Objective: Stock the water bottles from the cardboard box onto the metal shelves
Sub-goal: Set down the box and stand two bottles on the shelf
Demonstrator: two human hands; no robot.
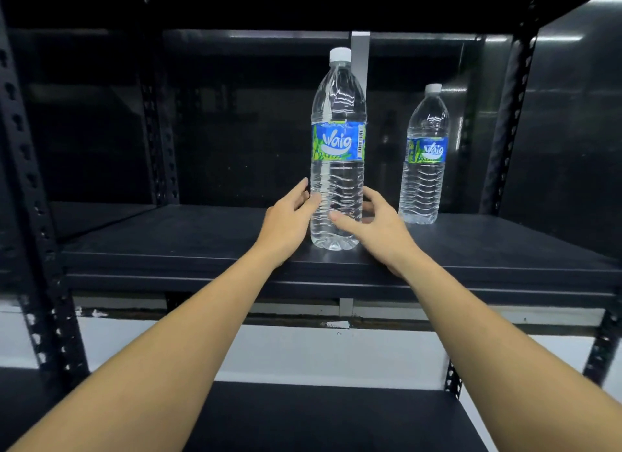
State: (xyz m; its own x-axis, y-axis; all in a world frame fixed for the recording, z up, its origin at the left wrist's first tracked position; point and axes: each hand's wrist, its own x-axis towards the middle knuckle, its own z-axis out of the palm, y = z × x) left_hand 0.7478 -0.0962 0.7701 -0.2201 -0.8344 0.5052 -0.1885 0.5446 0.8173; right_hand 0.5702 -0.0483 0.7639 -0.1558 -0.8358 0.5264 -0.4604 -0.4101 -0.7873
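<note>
A clear water bottle (337, 169) with a blue label and white cap stands upright near the front edge of the dark metal shelf (188, 239). My left hand (286, 221) cups its lower left side, fingers against the plastic and thumb pointing up. My right hand (375, 224) wraps the lower right side, with the thumb across the front and the fingers curled round behind. A second, identical bottle (424, 155) stands upright further back and to the right, apart from both hands. The cardboard box is out of view.
Perforated black uprights (32, 196) frame the shelf on the left and another (508, 125) on the right. A lower shelf board (323, 418) lies beneath my forearms. A white wall (303, 350) shows behind the lower level, and a shelf overhead closes the top.
</note>
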